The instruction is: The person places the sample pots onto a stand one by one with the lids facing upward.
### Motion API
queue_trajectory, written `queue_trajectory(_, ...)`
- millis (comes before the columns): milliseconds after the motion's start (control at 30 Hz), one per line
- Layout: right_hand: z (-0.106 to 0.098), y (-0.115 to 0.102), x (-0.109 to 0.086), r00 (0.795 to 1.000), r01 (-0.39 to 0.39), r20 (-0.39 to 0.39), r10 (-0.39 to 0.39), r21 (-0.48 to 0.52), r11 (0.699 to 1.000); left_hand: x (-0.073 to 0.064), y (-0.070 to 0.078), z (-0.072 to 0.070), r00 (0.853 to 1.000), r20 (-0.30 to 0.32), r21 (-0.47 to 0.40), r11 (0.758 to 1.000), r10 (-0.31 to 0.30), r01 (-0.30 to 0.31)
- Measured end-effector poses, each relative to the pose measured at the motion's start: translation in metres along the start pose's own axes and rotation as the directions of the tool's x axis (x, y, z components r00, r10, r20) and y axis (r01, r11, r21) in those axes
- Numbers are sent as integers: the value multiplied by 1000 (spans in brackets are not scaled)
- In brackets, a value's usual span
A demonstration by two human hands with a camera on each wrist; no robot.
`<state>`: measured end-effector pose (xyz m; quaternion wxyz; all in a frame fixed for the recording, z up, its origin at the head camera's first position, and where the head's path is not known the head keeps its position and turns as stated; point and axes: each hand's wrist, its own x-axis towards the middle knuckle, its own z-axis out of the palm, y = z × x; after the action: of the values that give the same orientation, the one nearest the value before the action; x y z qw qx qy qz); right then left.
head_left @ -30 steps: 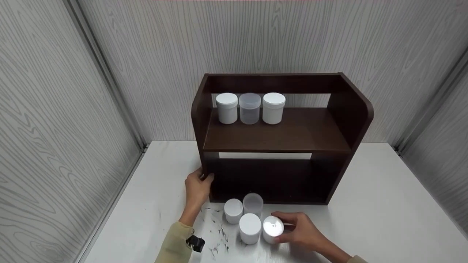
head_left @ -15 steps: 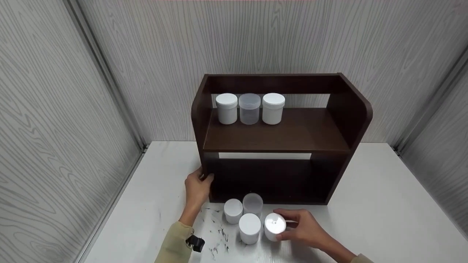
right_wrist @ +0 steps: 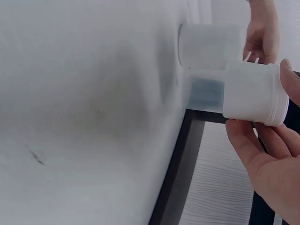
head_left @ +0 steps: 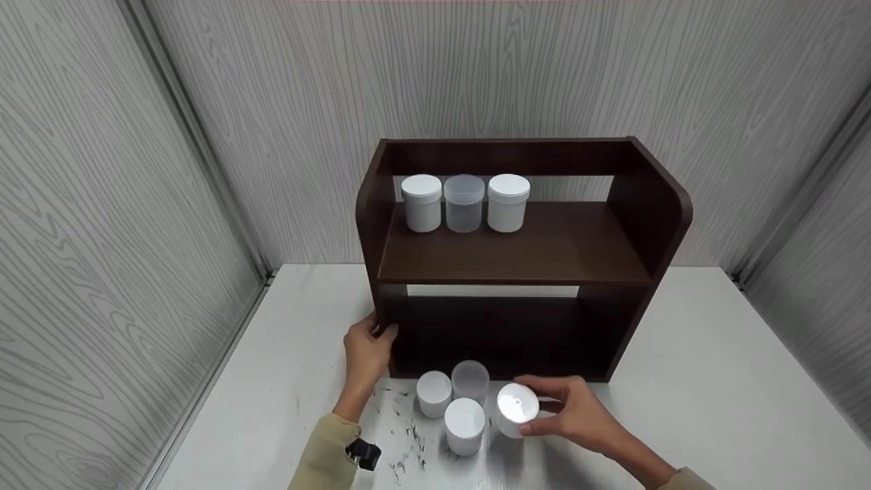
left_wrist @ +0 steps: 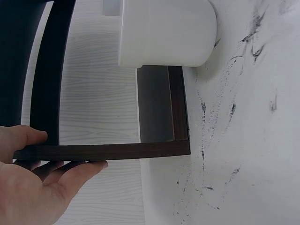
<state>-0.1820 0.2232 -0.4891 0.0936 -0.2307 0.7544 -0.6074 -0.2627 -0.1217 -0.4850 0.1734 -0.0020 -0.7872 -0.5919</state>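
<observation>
My right hand [head_left: 578, 415] pinches a white lidded jar [head_left: 516, 412] between thumb and fingers. In the right wrist view this jar [right_wrist: 248, 91] is lifted off the tabletop, its base apart from the surface. My left hand [head_left: 367, 350] grips the left side panel of a dark brown two-tier shelf [head_left: 517, 262]; in the left wrist view the thumb lies on one face of the panel [left_wrist: 126, 151] and the fingers on the other. Left of the held jar stand a white jar [head_left: 465, 427], a smaller-looking white jar [head_left: 434, 395] and a translucent jar [head_left: 471, 380], grouped before the shelf.
On the upper tier a white jar [head_left: 422, 204], a translucent jar [head_left: 465, 204] and another white jar [head_left: 507, 204] stand in a row toward the left. Dark scuffs mark the white table [head_left: 714, 395]. Grey wood-grain walls [head_left: 272, 102] enclose the back and sides.
The right hand has raised the white jar and carried it slightly right and toward the shelf, away from the grouped jars. The left hand has stayed on the side panel.
</observation>
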Motion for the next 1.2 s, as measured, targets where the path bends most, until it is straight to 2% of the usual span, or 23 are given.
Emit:
queue_trajectory(667, -13, -47, 5, 997, 22, -75, -25, -41, 999, 1, -1, 1, 999, -33, 30, 1000, -8, 9)
queue_trajectory(933, -19, -68, 11, 995, 34, -97, -35, -15, 999, 0, -1, 0, 1000, -7, 34, 999, -10, 10)
queue_trajectory(1200, -26, -86, 18, 991, 63, -118, -66, -29, 998, 0, 1, 1, 1000, -16, 31, 999, -10, 10)
